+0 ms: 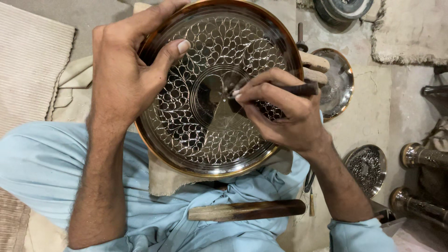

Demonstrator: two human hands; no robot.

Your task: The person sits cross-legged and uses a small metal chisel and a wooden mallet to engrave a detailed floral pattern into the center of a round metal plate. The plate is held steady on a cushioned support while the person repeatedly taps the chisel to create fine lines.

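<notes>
Engraving covers most of the round metal plate (196, 135) on the person's lap: leaf scrollwork fills the broad band, while the centre disc looks mostly plain. Right hand (284, 114) pinches a dark graver (298, 88) at that centre; left hand (126, 70) grips the rim. A wooden stick (247, 210) lies below, and smaller plates (340, 84) sit on the floor, nothing obstructing.

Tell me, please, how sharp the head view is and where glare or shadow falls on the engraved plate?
Head view: sharp overall; the engraved plate shows bright glints along its cut lines, the right hand and its dark-handled tool darken the centre, and the left hand is evenly lit.
</notes>
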